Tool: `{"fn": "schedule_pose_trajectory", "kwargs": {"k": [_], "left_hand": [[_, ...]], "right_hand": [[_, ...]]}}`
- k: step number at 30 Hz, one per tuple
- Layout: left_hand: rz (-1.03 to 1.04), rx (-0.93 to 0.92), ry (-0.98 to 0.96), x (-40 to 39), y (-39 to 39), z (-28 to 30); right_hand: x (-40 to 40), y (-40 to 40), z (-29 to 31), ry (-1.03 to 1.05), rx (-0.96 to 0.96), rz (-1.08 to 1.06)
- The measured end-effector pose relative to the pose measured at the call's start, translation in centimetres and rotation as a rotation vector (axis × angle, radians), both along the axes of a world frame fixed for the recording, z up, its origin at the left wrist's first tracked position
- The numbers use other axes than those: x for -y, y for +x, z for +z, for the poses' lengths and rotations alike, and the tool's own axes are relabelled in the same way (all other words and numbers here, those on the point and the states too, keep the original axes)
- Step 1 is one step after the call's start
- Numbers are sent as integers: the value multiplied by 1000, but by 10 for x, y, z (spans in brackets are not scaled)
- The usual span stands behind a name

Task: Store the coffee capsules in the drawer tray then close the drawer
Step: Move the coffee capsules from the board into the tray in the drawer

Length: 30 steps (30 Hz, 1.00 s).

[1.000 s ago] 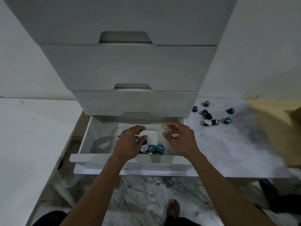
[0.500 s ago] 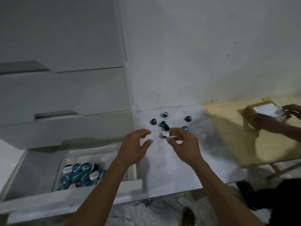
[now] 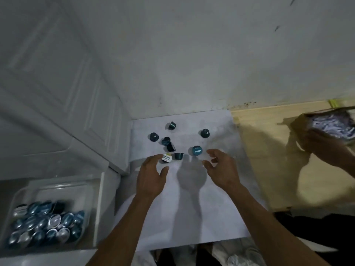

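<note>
Capsules (image 3: 178, 156) loose, axes mixed: upright, tipped; L hand (image 3: 151, 177) & R hand (image 3: 221, 169) spread, empty.

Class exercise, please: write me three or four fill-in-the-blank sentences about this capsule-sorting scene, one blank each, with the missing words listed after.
1. The loose capsules lie on the ____ board, beside the drawer.
2. The tray in the open drawer already holds ____ capsules.
3. Neither the left hand nor the right hand holds a ____.
4. The capsule with the white label lies nearest the ____ hand.

Missing words: white; many; capsule; left
</note>
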<state>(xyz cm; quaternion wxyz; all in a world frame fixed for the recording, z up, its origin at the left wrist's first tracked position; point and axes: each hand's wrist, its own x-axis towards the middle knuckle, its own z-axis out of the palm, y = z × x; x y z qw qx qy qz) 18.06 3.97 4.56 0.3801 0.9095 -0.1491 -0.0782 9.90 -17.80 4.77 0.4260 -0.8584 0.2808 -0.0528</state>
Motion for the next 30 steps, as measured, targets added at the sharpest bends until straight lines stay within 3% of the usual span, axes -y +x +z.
{"fn": "schedule_pose_trajectory", "kwargs": {"k": [11, 20, 30], "left_hand": [[115, 105, 21, 22, 14, -80], [156, 266, -22, 23, 15, -104], [169, 308, -57, 25, 19, -108]], "right_hand": [[0, 36, -83, -142, 117, 93], [-2, 45, -110, -286, 318, 39], [0, 46, -114, -274, 363, 17]]}}
